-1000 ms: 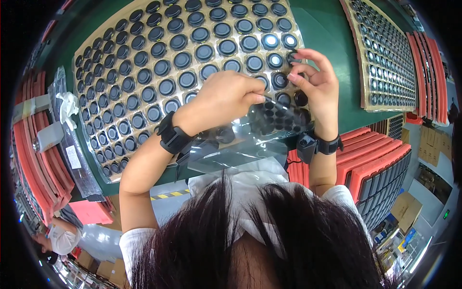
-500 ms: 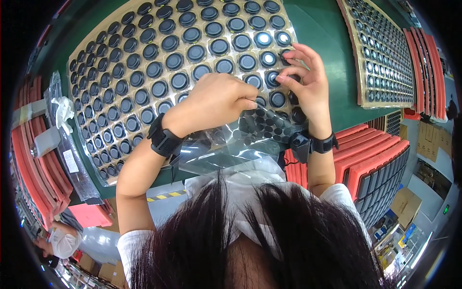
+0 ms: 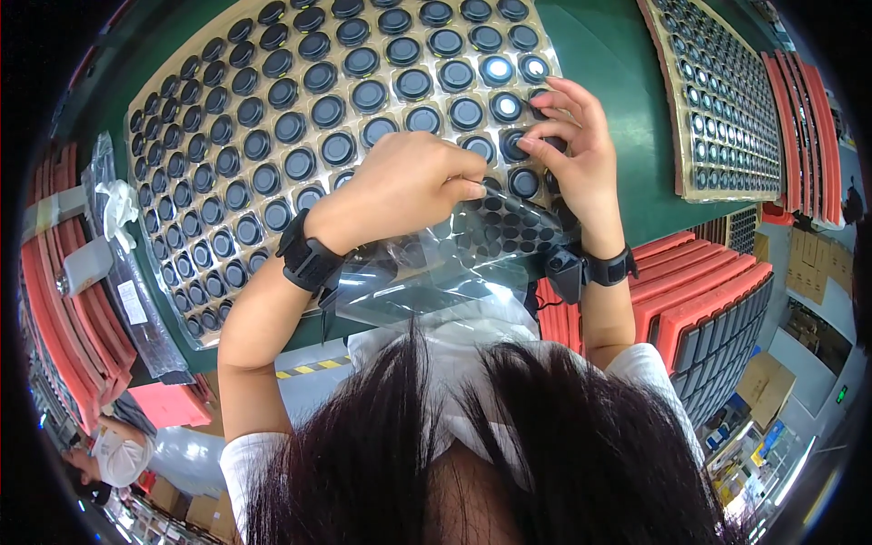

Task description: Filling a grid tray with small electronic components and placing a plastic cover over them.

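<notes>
My left hand (image 3: 409, 186) is closed, thumb and forefinger pinching the upper edge of a clear plastic sheet (image 3: 409, 295) dotted with rows of black round stickers (image 3: 504, 218). The sheet hangs over the near edge of a large tray (image 3: 304, 141) of round black parts. At the tray's right edge, my right hand (image 3: 581, 150) has its fingers curved and apart. Its thumb tip is at a black round part (image 3: 513, 145) and its fingertips are over the parts beside it. Near those fingertips, several parts show a bright white centre (image 3: 506, 106).
A second tray of round parts (image 3: 722, 109) stands on the green table (image 3: 613, 73) at the right. Red foam trays (image 3: 699, 291) are stacked at the lower right, others (image 3: 77, 309) at the left. A plastic-wrapped bundle (image 3: 136, 272) lies along the left edge. Another person (image 3: 123, 454) is at the far lower left.
My right hand has shifted slightly left and up, its thumb tip moving up along a part. My left hand keeps its pinch on the sheet, whose stickered part has moved slightly.
</notes>
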A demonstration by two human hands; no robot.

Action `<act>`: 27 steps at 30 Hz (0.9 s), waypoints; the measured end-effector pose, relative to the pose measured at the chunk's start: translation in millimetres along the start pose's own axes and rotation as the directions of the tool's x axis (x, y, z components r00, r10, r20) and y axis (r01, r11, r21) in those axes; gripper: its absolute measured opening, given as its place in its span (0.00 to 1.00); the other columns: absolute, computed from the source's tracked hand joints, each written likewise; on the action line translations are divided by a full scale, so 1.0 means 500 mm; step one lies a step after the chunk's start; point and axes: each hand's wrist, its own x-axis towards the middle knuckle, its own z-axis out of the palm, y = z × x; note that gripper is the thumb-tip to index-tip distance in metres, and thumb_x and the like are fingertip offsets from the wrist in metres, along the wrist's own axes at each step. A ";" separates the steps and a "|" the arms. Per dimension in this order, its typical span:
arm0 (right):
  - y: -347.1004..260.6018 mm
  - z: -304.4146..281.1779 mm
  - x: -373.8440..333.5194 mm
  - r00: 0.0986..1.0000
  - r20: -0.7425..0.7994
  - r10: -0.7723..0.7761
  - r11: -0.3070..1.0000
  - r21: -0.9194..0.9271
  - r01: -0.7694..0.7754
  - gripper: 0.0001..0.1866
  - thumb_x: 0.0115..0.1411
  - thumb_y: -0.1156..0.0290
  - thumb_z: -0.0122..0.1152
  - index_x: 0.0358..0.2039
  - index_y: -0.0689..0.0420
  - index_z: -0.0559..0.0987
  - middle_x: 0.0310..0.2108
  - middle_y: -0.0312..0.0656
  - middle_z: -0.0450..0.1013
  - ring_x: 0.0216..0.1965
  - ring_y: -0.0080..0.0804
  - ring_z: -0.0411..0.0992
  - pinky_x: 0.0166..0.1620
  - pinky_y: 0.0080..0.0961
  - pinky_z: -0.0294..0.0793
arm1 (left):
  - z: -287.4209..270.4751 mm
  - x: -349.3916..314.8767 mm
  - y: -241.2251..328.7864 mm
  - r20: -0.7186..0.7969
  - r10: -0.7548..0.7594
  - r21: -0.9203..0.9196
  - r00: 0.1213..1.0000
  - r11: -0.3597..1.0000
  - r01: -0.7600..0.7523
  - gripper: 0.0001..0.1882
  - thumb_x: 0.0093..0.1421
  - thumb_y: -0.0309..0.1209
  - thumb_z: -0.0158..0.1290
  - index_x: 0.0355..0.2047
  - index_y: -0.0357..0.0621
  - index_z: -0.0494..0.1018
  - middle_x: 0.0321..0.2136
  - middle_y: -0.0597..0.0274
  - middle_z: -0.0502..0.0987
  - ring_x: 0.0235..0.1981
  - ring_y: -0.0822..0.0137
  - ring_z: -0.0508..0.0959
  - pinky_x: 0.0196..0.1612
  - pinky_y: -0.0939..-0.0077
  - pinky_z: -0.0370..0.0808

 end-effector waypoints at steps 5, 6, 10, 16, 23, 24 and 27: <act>0.002 0.001 -0.002 1.000 -0.009 -0.014 0.999 -0.029 0.014 0.32 0.44 0.88 0.61 0.50 0.56 0.64 0.40 0.41 0.67 0.32 0.21 0.72 0.40 0.17 0.72 | 0.000 -0.001 -0.001 0.004 -0.004 0.000 1.000 1.000 0.004 0.07 0.51 0.30 0.53 0.24 0.40 0.68 0.19 0.55 0.70 0.23 0.53 0.71 0.26 0.65 0.65; 0.001 0.002 -0.002 1.000 -0.007 -0.025 0.999 -0.042 0.024 0.32 0.44 0.88 0.61 0.50 0.55 0.65 0.40 0.41 0.67 0.32 0.22 0.72 0.40 0.18 0.72 | 0.000 -0.001 0.000 0.003 -0.003 0.001 1.000 1.000 0.003 0.07 0.51 0.30 0.53 0.24 0.40 0.68 0.19 0.55 0.70 0.23 0.53 0.70 0.26 0.65 0.65; 0.002 0.000 -0.004 0.998 0.018 -0.052 0.989 -0.140 0.054 0.32 0.44 0.87 0.61 0.51 0.56 0.64 0.40 0.41 0.67 0.34 0.23 0.71 0.44 0.20 0.69 | 0.000 -0.001 -0.001 0.005 -0.016 -0.015 1.000 1.000 0.016 0.07 0.51 0.30 0.53 0.24 0.40 0.68 0.19 0.55 0.70 0.23 0.53 0.70 0.26 0.65 0.65; -0.004 -0.001 0.000 0.985 0.049 -0.167 0.913 -0.370 0.173 0.30 0.47 0.86 0.59 0.52 0.59 0.64 0.40 0.39 0.67 0.41 0.25 0.67 0.49 0.21 0.63 | -0.002 0.001 0.002 0.008 -0.029 -0.025 1.000 0.999 0.029 0.07 0.51 0.30 0.53 0.24 0.40 0.67 0.19 0.55 0.69 0.24 0.53 0.70 0.26 0.65 0.65; -0.002 -0.019 0.015 0.997 -0.016 -0.071 0.997 0.032 0.071 0.23 0.51 0.85 0.55 0.50 0.61 0.65 0.35 0.37 0.69 0.39 0.22 0.66 0.46 0.18 0.64 | 0.001 0.002 -0.003 -0.013 -0.010 -0.031 1.000 0.999 0.010 0.08 0.51 0.30 0.53 0.24 0.40 0.67 0.19 0.55 0.69 0.23 0.52 0.70 0.26 0.65 0.65; -0.002 -0.023 0.017 0.999 0.012 -0.049 0.999 0.013 0.049 0.23 0.52 0.85 0.54 0.50 0.61 0.65 0.34 0.36 0.69 0.38 0.21 0.67 0.46 0.18 0.64 | 0.001 0.002 -0.003 -0.015 -0.021 -0.036 1.000 0.999 0.020 0.07 0.52 0.32 0.52 0.23 0.42 0.68 0.18 0.55 0.70 0.23 0.52 0.71 0.26 0.63 0.66; -0.018 -0.048 0.031 0.997 0.054 -0.062 0.998 -0.013 0.063 0.22 0.52 0.85 0.54 0.49 0.61 0.65 0.33 0.36 0.70 0.37 0.21 0.67 0.45 0.18 0.64 | 0.002 0.001 -0.004 -0.022 -0.043 -0.044 0.999 0.998 0.042 0.07 0.52 0.35 0.50 0.23 0.46 0.71 0.17 0.54 0.72 0.24 0.51 0.73 0.26 0.58 0.67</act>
